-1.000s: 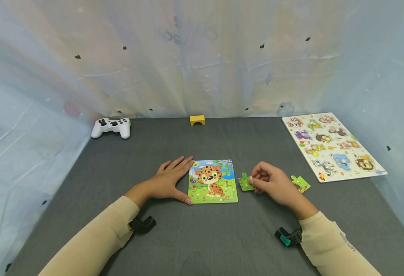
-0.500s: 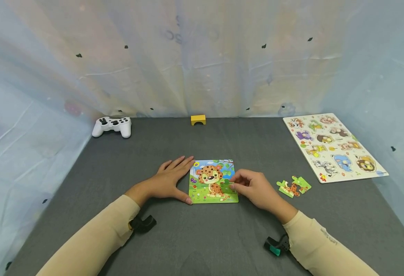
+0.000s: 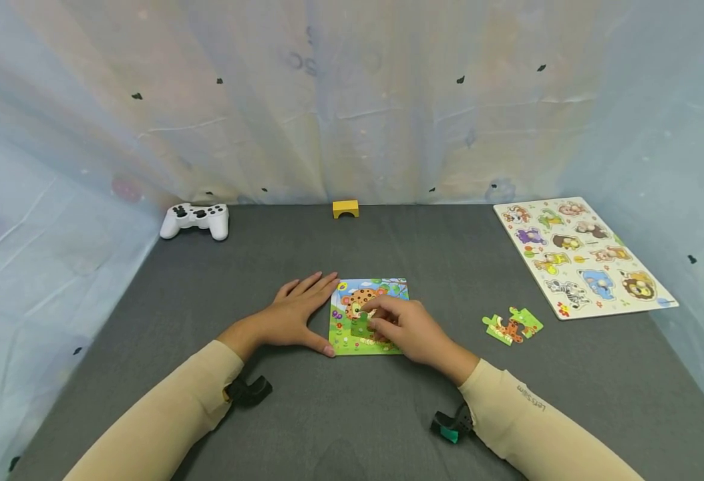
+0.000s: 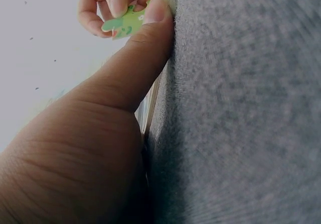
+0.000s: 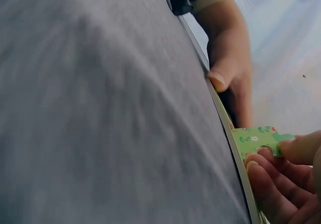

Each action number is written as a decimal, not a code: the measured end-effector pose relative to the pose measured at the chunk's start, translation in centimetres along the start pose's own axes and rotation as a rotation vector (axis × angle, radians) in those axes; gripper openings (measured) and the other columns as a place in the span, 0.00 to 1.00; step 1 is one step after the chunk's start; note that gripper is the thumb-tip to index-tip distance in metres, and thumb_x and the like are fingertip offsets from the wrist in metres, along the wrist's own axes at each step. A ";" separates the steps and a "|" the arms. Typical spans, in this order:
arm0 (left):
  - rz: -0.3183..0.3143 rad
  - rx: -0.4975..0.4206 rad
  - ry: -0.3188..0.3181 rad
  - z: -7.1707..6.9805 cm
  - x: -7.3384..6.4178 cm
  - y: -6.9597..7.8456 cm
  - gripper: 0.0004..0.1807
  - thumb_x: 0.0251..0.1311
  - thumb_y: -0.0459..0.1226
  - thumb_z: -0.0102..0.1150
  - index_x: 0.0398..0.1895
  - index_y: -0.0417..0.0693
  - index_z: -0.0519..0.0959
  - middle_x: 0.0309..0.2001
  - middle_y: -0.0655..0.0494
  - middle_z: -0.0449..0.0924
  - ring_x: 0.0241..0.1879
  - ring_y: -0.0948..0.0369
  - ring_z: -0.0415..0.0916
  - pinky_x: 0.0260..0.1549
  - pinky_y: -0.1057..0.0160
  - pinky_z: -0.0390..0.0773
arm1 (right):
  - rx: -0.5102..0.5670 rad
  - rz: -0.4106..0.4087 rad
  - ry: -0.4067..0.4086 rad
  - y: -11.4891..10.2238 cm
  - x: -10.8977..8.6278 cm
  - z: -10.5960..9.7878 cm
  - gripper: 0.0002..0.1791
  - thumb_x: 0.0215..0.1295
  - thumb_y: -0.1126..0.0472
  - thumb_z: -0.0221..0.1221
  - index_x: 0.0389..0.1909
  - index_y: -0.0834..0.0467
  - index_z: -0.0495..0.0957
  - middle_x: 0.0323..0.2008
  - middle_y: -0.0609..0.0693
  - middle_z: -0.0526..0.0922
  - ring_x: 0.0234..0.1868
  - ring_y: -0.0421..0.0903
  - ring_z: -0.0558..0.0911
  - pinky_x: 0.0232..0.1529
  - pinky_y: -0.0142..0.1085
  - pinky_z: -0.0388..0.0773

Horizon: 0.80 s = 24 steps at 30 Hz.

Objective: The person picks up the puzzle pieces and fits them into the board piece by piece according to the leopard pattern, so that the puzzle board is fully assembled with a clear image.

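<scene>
My right hand (image 3: 411, 327) pinches a green jigsaw piece (image 5: 257, 137) between thumb and fingers. It holds the piece tilted up, close over the left-middle part of a square leopard puzzle (image 3: 340, 345). Much of the leopard picture is hidden behind this hand. Along the puzzle's left side lies my left hand (image 3: 294, 317), fingers spread, with thumb tip and fingertips at the edge. In the left wrist view its thumb (image 4: 120, 73) overlaps part of the pinched piece. Loose jigsaw pieces (image 3: 499, 329), green with orange patches, lie together to the right of the puzzle.
A large animal peg board (image 3: 538, 270) lies at the back right of the grey table (image 3: 352, 407). A white game controller (image 3: 196, 220) is at the back left. One yellow arch block (image 3: 345, 208) stands near the back curtain.
My right hand has carried the green jigsaw piece leftward from beside the puzzle to over its picture. The loose pieces on the right have come into fuller view. The left hand has stayed put.
</scene>
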State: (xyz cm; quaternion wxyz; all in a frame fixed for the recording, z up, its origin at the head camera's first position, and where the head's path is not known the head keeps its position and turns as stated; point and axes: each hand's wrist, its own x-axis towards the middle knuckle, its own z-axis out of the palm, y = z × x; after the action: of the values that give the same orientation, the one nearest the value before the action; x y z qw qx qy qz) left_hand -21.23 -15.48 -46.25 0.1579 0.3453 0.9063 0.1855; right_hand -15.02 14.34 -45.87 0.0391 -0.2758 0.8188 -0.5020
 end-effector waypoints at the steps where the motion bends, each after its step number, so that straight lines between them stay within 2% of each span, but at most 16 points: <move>1: 0.000 0.000 0.002 0.0 0.0 0.0 0.77 0.49 0.78 0.71 0.92 0.58 0.40 0.89 0.62 0.34 0.86 0.55 0.29 0.77 0.36 0.34 | -0.001 -0.001 -0.005 -0.1 0.2 0.3 0.11 0.81 0.66 0.63 0.59 0.60 0.86 0.37 0.47 0.89 0.33 0.42 0.88 0.35 0.39 0.86; 9: 0.018 -0.013 0.007 -0.1 -0.1 0.1 0.76 0.50 0.77 0.72 0.92 0.56 0.42 0.89 0.60 0.35 0.86 0.53 0.30 0.77 0.35 0.34 | -0.022 -0.039 -0.027 -0.7 1.3 2.1 0.13 0.80 0.68 0.64 0.60 0.62 0.86 0.39 0.49 0.88 0.32 0.41 0.87 0.36 0.38 0.85; 15: 0.020 -0.017 0.011 -0.2 -0.2 0.2 0.75 0.51 0.75 0.73 0.92 0.55 0.42 0.90 0.59 0.36 0.87 0.51 0.31 0.76 0.33 0.35 | -0.040 -0.046 -0.045 -0.7 1.4 2.4 0.13 0.80 0.68 0.64 0.60 0.62 0.86 0.40 0.48 0.88 0.33 0.41 0.87 0.37 0.37 0.85; 20: 0.020 -0.023 0.010 -0.2 -0.3 0.2 0.75 0.52 0.74 0.74 0.92 0.54 0.43 0.90 0.58 0.37 0.87 0.50 0.32 0.76 0.32 0.35 | -0.176 -0.073 -0.037 -0.6 1.3 2.3 0.15 0.80 0.65 0.65 0.63 0.60 0.86 0.40 0.43 0.86 0.35 0.37 0.82 0.39 0.38 0.82; 24: 0.022 -0.021 0.012 -0.2 -0.2 0.3 0.75 0.52 0.75 0.74 0.92 0.54 0.43 0.90 0.58 0.37 0.87 0.50 0.32 0.76 0.32 0.36 | -0.294 -0.094 -0.026 -0.7 1.2 2.4 0.18 0.78 0.63 0.67 0.64 0.61 0.86 0.39 0.42 0.83 0.37 0.38 0.78 0.41 0.40 0.79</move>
State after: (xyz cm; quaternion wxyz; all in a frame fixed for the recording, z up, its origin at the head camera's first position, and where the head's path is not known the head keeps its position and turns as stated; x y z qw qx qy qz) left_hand -21.00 -15.53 -45.91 0.1542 0.3526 0.9013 0.1990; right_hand -14.92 11.56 -46.17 -0.0147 -0.3231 0.8690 -0.3745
